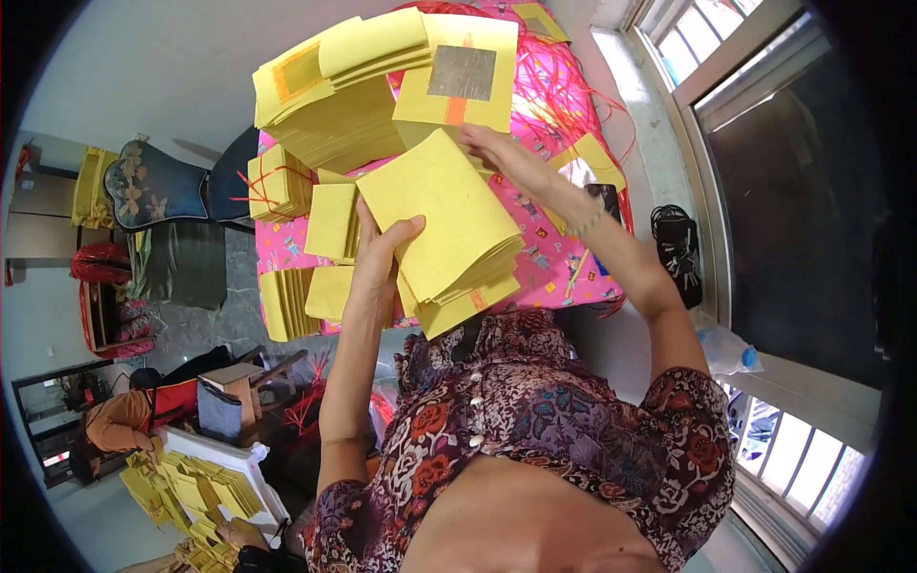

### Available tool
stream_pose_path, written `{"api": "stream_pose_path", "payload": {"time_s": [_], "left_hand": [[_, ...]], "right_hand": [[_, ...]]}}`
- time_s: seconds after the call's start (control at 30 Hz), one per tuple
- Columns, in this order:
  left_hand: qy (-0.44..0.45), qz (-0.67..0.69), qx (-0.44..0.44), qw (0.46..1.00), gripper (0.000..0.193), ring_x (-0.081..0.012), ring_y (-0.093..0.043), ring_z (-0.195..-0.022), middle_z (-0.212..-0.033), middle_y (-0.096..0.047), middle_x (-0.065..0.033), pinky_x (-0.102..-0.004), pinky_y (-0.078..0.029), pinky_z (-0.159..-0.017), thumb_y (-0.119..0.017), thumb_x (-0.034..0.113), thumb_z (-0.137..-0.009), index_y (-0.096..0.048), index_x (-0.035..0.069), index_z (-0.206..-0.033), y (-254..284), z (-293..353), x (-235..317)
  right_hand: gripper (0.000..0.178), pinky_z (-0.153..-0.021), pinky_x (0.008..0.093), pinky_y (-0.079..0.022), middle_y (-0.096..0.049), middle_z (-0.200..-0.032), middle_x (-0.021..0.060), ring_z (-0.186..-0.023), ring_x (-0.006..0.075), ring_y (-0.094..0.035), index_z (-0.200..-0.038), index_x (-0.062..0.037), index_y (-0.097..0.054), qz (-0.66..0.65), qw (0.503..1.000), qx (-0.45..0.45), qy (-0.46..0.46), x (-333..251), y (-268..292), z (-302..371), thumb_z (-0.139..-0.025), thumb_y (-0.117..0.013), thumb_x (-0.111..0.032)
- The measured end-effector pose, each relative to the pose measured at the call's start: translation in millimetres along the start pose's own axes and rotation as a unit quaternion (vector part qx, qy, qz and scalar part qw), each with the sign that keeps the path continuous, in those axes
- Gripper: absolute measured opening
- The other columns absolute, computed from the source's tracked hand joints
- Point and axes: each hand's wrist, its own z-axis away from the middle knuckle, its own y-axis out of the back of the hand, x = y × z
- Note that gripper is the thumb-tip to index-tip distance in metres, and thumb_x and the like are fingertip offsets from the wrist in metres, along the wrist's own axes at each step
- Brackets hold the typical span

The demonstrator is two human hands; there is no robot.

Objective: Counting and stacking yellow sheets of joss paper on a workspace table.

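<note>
My left hand [380, 250] grips a thick stack of folded yellow paper [441, 215] by its left side, thumb on top and fingers underneath. The stack is tilted above the near edge of the pink-covered table [544, 277]. My right hand [501, 158] is by the stack's upper right corner, fingers stretched out with nothing in them; whether it touches the paper I cannot tell. Just beyond lies a pile of yellow paper whose top sheet carries a silver square [461, 74] on an orange patch. A taller yellow pile [334, 129] stands to its left.
Smaller yellow bundles [332, 220] line the table's left side, one tied with red string [277, 181]. Loose red strands [559, 72] cover the far right. A dark phone [602, 199] lies near the right edge. Lower left, people sit by a white table [263, 477] of yellow paper.
</note>
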Motion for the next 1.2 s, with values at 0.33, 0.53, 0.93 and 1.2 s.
{"api": "stream_pose_path", "payload": {"time_s": [0.33, 0.53, 0.93, 1.2], "left_hand": [[-0.019, 0.041, -0.025, 0.999, 0.076, -0.0248, -0.046, -0.132, -0.144, -0.043, -0.0146, -0.0391, -0.041, -0.107, -0.056, 0.041, -0.096, -0.02, 0.009, -0.154, 15.0, 1.9, -37.8], [-0.091, 0.04, 0.038, 0.994, 0.073, -0.0223, -0.047, -0.131, -0.146, -0.042, -0.0112, -0.0386, -0.042, -0.106, -0.033, 0.061, -0.101, -0.026, 0.01, -0.153, 33.7, -1.9, -85.4], [-0.082, 0.103, -0.029, 0.991, 0.069, -0.0219, -0.049, -0.127, -0.142, -0.043, -0.0125, -0.0378, -0.043, -0.104, -0.044, 0.05, -0.102, -0.02, 0.012, -0.154, 69.4, -13.8, -141.8], [-0.113, 0.012, -0.042, 0.993, 0.069, -0.022, -0.049, -0.126, -0.142, -0.043, -0.0127, -0.0377, -0.044, -0.104, -0.046, 0.047, -0.102, -0.019, 0.012, -0.155, 78.8, -20.7, -158.5]], "right_hand": [[0.068, -0.11, 0.0302, -0.038, -0.042, -0.15, 0.0068, -0.134, 0.0147, -0.043, -0.155, -0.0115, -0.028, -0.337, 0.93, 0.112, -0.092, -4.1, -73.6, 69.1, -0.103, -0.043, -0.053], [0.08, -0.117, 0.0344, -0.029, -0.018, -0.162, 0.0096, -0.147, 0.021, -0.025, -0.159, -0.0109, -0.01, -0.261, 0.963, 0.062, -0.022, 31.2, -63.6, 57.5, -0.101, -0.045, -0.055], [0.076, -0.115, 0.0327, -0.034, -0.028, -0.158, 0.0091, -0.144, 0.0185, -0.031, -0.158, -0.0104, -0.017, -0.232, 0.971, 0.06, -0.003, 9.1, -77.6, 67.9, -0.102, -0.041, -0.056], [0.06, -0.105, 0.031, -0.044, -0.047, -0.144, 0.0052, -0.129, 0.0134, -0.048, -0.151, -0.0098, -0.034, -0.329, 0.943, 0.024, 0.049, 45.9, -74.8, 62.5, -0.102, -0.048, -0.043]]}}
